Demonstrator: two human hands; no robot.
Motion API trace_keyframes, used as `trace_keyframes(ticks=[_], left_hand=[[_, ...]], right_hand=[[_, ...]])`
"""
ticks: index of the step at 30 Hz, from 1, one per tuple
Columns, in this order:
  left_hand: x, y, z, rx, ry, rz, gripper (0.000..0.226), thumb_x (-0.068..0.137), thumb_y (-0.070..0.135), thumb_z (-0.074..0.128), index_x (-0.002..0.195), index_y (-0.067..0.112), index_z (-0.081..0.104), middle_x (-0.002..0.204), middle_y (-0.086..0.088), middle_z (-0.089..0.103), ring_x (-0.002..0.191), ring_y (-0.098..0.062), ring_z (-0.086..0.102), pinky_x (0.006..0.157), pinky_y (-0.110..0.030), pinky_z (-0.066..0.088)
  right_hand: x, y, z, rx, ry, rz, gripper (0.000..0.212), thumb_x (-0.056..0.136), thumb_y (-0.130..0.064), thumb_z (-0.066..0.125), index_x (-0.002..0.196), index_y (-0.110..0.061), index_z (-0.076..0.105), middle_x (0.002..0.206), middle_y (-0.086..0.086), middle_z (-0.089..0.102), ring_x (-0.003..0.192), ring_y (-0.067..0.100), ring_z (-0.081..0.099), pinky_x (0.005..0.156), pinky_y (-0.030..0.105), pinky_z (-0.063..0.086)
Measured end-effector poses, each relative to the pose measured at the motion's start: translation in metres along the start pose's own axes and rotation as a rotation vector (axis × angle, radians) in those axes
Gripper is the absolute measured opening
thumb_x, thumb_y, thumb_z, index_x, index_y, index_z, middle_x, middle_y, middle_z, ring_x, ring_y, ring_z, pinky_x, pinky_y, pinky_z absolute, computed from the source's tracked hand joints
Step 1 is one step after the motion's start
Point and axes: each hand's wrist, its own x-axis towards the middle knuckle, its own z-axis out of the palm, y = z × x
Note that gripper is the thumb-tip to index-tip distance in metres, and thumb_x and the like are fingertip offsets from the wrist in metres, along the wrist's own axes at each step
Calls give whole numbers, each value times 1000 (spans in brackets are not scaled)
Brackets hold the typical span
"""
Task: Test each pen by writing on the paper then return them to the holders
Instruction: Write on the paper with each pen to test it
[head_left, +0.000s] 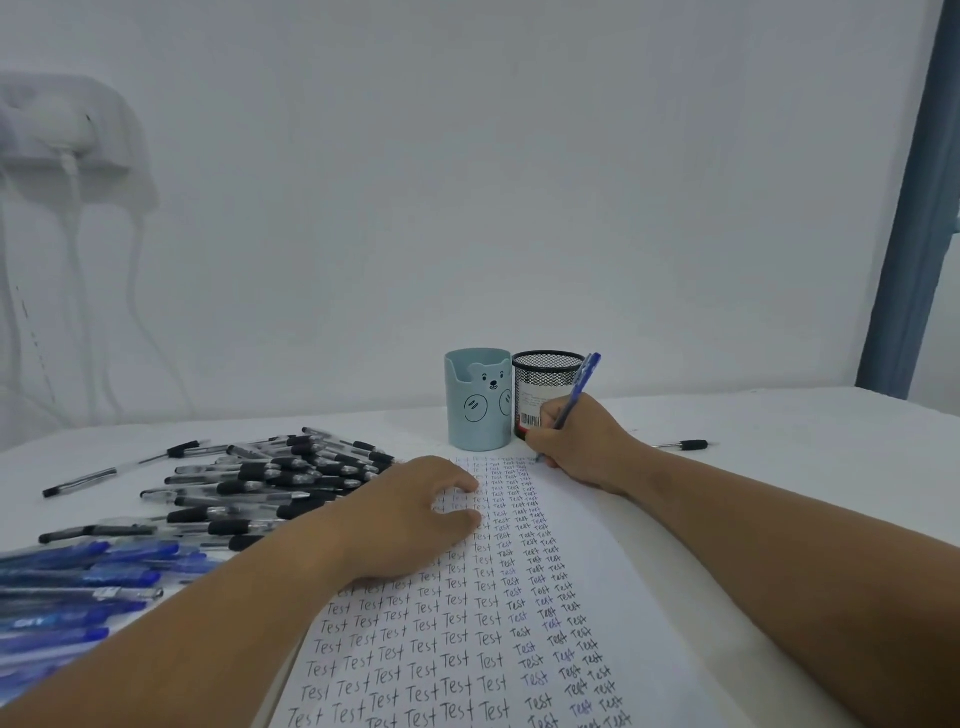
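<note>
Right hand (582, 447) grips blue pen (577, 389), tip on paper (519, 623); left hand (410, 519) rests flat on it, fingers relaxed.

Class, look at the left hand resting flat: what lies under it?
Under the left hand lies the paper, filled with columns of the handwritten word "Test". The words directly beneath the palm and fingers are covered and cannot be read.

Light even and soft, cool bluish cast overall; no hard glare. Source not visible. Faint, diffuse shadows under the left hand (410, 519) and right hand (576, 441) on the paper (467, 639). Wide-angle bowing at the edges (blue post (914, 208) at right leans). Wall fixture (67, 130) at upper left smeared, soft. Near writing sharp; far rows too small to read. Blue pens (78, 582) at lower left blurred.
</note>
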Motion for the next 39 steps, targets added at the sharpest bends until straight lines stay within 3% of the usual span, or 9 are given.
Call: trace_keyframes(ticks=[5, 11, 16, 22, 29, 32, 36, 39], left_hand=[[0, 1, 1, -2, -1, -4, 42, 101, 47, 54, 142, 40, 48, 152, 23, 37, 140, -1, 33, 115, -22, 23], [1, 0, 1, -5, -6, 12, 43, 101, 47, 53, 143, 39, 47, 149, 26, 37, 132, 4, 34, 113, -19, 23], [2, -1, 2, 1, -8, 20, 43, 101, 47, 52, 143, 39, 46, 147, 27, 38, 124, 7, 32, 111, -17, 24], [4, -3, 2, -6, 0, 27, 43, 101, 47, 52, 143, 39, 46, 145, 28, 37, 124, 7, 32, 111, -17, 23], [3, -4, 2, 16, -7, 24, 44, 101, 48, 52, 144, 40, 46, 149, 26, 37, 131, 5, 33, 112, -18, 23], [4, -5, 2, 20, -3, 26, 44, 101, 49, 53, 143, 41, 46, 150, 26, 37, 137, 2, 34, 114, -19, 24], [5, -5, 2, 19, 3, 27, 44, 100, 49, 53, 143, 41, 46, 149, 27, 37, 137, 1, 35, 118, -23, 26], [6, -5, 2, 25, 3, 41, 44, 101, 50, 51, 143, 41, 45, 147, 27, 37, 135, 3, 35, 116, -22, 26]], right_hand=[[1, 1, -1, 16, -18, 4, 36, 84, -5, 64, 55, -16, 46, 47, -1, 57, 57, 14, 64, 50, 19, 44], [0, 1, 0, -5, 13, -3, 36, 87, -7, 64, 56, -15, 47, 53, 1, 59, 50, 7, 58, 45, 14, 41], [2, 2, 0, -30, 6, -9, 39, 86, -7, 64, 53, -16, 45, 45, -5, 53, 60, 16, 61, 51, 19, 42], [4, 5, 0, 2, 6, 18, 35, 85, -9, 64, 55, -15, 48, 49, -1, 58, 52, 10, 58, 54, 24, 45], [3, 2, 2, -70, 16, -23, 34, 86, -8, 63, 57, -15, 46, 55, 3, 54, 50, 9, 49, 44, 13, 38], [3, 5, 2, 10, 75, 3, 37, 89, -16, 63, 58, -17, 43, 53, 1, 54, 50, 13, 48, 45, 20, 39], [3, 4, -2, 350, 246, 43, 48, 102, -41, 49, 61, -15, 44, 51, -1, 49, 47, 11, 45, 52, 26, 38], [3, 1, 1, 233, 276, -45, 46, 103, -44, 46, 66, -17, 39, 57, -1, 42, 55, 17, 38, 56, 33, 35]])
